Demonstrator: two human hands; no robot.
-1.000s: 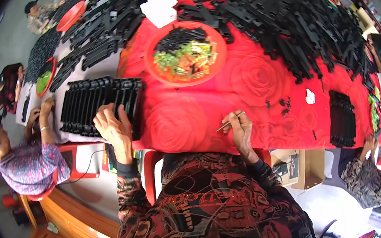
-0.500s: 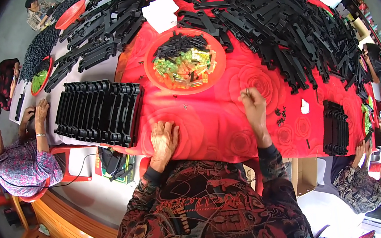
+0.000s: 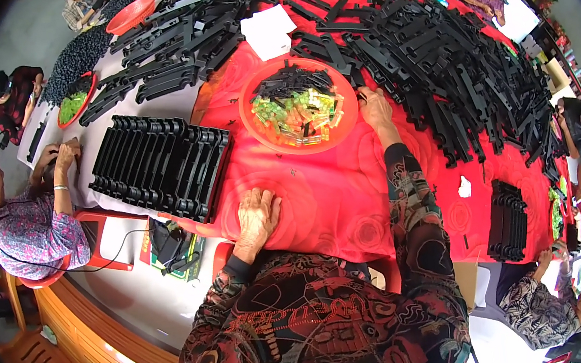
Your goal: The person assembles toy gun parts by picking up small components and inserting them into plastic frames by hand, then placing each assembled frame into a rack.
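The left hand [image 3: 259, 218] is laid, back upward, on the red rose-patterned cloth [image 3: 316, 211] of the desk, its fingers loosely parted and nothing seen held in them. The right hand [image 3: 375, 108] is extended forward, just beside the right rim of a round red-orange basin [image 3: 351, 122]; its fingers are brought close to the near edge of a heap of black slotted plastic strips [image 3: 446, 64], but whether anything is gripped by them cannot be told. The heap is spread over the far right part of the desk. In the basin, small black pieces [image 3: 292, 79] are gathered at the far side, and translucent green, yellow and orange tubes [image 3: 300, 113] at the near side. Just beyond it, white paper sheets [image 3: 269, 33] are laid. To the left, a row of black strips [image 3: 162, 168] is lined up side by side; at the right, a smaller dark stack [image 3: 506, 222] is set near a crumpled white tissue [image 3: 464, 187]. At the far left, a co-worker in a patterned shirt [image 3: 34, 235] is seated.
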